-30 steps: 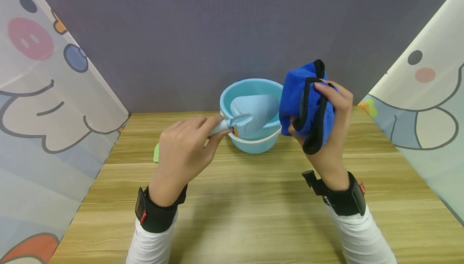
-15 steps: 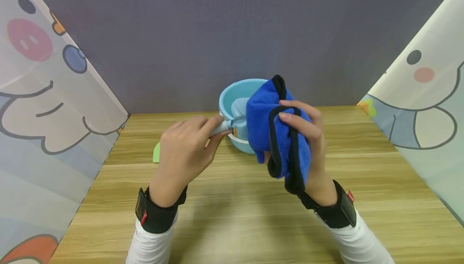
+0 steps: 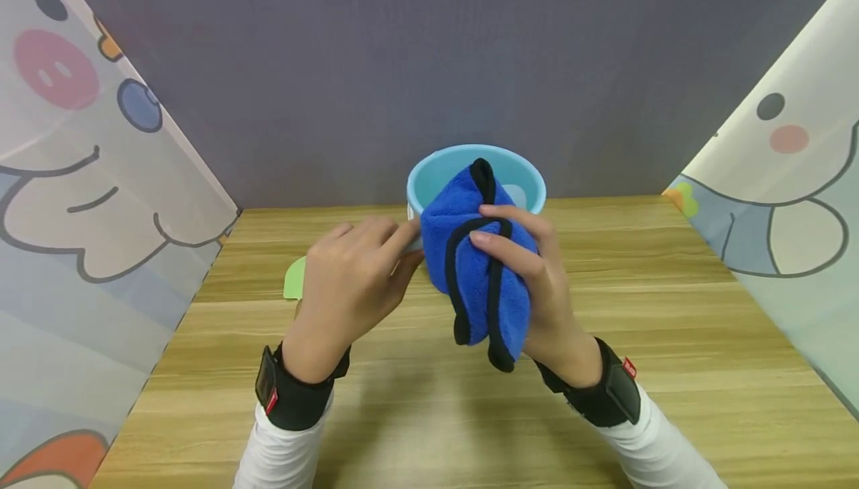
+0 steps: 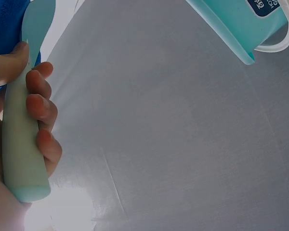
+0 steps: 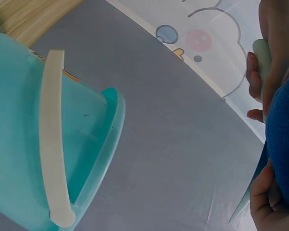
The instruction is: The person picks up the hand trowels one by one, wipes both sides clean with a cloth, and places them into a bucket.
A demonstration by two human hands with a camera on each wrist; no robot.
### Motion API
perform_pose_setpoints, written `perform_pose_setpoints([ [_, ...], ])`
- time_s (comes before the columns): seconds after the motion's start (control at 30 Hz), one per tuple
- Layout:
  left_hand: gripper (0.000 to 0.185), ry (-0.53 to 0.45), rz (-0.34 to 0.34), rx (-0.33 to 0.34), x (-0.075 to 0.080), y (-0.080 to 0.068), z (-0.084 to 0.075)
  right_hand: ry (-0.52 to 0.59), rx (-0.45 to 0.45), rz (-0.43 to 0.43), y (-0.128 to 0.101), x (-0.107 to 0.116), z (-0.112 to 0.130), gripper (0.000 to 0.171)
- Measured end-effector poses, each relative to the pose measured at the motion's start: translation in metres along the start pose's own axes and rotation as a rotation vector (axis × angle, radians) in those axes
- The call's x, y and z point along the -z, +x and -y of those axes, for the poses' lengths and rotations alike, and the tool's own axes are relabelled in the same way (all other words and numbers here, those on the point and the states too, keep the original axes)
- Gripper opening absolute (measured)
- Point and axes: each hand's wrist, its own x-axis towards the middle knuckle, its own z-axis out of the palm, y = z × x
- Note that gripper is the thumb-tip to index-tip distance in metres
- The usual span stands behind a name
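Observation:
My left hand [image 3: 352, 280] grips the handle of a light blue toy shovel [image 4: 24, 139], its fingers curled round it in the left wrist view. Between the fingers and thumb of my right hand [image 3: 546, 288] is a bunched blue cloth [image 3: 463, 250] with black edging. The cloth lies against the shovel and hides most of its blade in the head view. A sliver of blade shows below the cloth in the right wrist view. Behind both hands stands a turquoise bucket [image 3: 439, 170], upright on the table, its front partly covered by the cloth.
A green flat piece [image 3: 294, 280] lies on the wooden table [image 3: 429, 414], partly hidden behind my left hand. The bucket has a white handle [image 5: 52, 139]. A grey panel [image 3: 429, 64] rises at the back, and cartoon-printed panels flank both sides.
My right hand has brought the cloth leftward and down, from beside the bucket onto the shovel, covering its blade. The left hand keeps its grip on the shovel, nearly still.

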Motion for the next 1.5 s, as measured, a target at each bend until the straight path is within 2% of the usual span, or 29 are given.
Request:
perform_pose_setpoints([
  [0.37, 0.022, -0.005, -0.025, -0.022, 0.0021, 0.0007, -0.0020, -0.035, 0.043, -0.042, 0.0001, 0.0000, -0.0009, 0.033],
  [0.57, 0.019, 0.008, -0.021, -0.021, 0.0024, 0.0007, -0.0026, -0.027, 0.049, -0.051, 0.0012, 0.0000, -0.0017, 0.035],
  [0.93, 0.024, 0.013, -0.027, -0.016, 0.0012, 0.0001, -0.0024, -0.028, 0.032, -0.051, 0.0011, 0.0014, -0.0043, 0.036],
  [1.23, 0.024, 0.025, -0.021, -0.004, 0.0022, 0.0037, -0.0028, -0.013, 0.019, -0.076, 0.0030, 0.0054, -0.0085, 0.046],
  [1.5, 0.026, 0.020, -0.046, 0.006, 0.0018, 0.0022, -0.0031, -0.013, 0.001, -0.077, 0.0026, 0.0065, -0.0083, 0.044],
])
